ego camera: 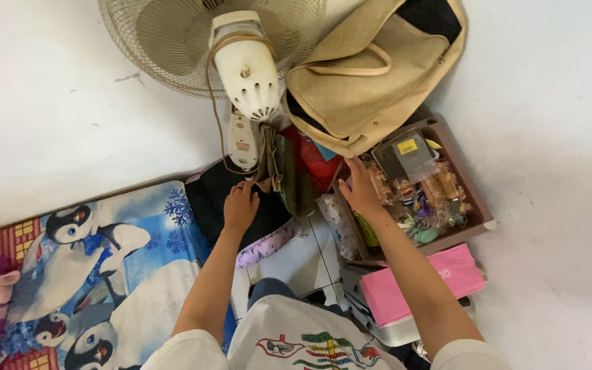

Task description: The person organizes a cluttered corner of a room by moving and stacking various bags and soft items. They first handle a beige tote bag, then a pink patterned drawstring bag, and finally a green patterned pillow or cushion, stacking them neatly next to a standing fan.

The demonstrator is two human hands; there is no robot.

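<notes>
Currently, head view: one camera is looking down at a person kneeling on a white floor, both bare arms reaching forward into a heap of belongings against a wall

Left hand: the left hand [240,205] is resting palm down on a black cloth [203,199]; fingers are lying spread and flat, closed on nothing; just above it a fan [244,62] is lying with its cord wound round the motor housing

Right hand: the right hand [360,190] is touching the near rim of a brown tray [477,205], just under the bottom edge of a tan bag [368,75]; whether the fingers are pinching anything I cannot tell, since the fingertips are lost among the clutter

Tray: it is sitting to the right of the hands, packed with small packets and trinkets; the bag is leaning over its far end

Between the hands: a dark green pouch [289,175] and a red item [316,161] are lying wedged under the bag

Nearby: a pink box [423,281] is lying near the right forearm; a penguin blanket [104,274] is spreading out on the left

Progress: as a judgement, the sorting is looking barely begun; nothing is lifted clear; the heap is sitting tangled; both hands are only making contact
</notes>
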